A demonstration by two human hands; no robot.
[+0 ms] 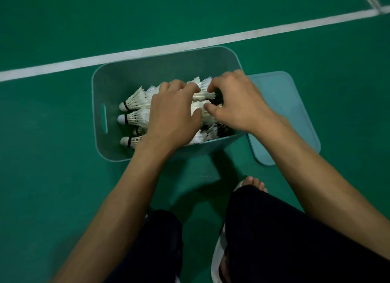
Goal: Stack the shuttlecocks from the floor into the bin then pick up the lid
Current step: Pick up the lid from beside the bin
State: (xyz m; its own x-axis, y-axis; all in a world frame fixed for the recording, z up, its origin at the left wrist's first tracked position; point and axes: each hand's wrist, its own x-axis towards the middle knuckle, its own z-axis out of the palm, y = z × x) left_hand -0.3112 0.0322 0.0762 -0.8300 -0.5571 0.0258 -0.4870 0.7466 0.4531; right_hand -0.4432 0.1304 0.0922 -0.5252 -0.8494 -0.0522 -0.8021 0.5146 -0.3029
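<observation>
A teal plastic bin (147, 71) stands on the green court floor, holding several white feather shuttlecocks (135, 102) that lie on their sides with cork tips to the left. Both hands are down inside the bin. My left hand (173, 113) rests over the shuttlecock rows, fingers curled onto the feathers. My right hand (234, 101) pinches the feathers of a shuttlecock (202, 96) near the middle. The flat teal lid (285, 113) lies on the floor just right of the bin, partly covered by my right forearm.
A white court line (63, 64) runs diagonally behind the bin. My knees in dark trousers and a bare foot in a white sandal (253, 183) are close below the bin. Green floor surrounds everything.
</observation>
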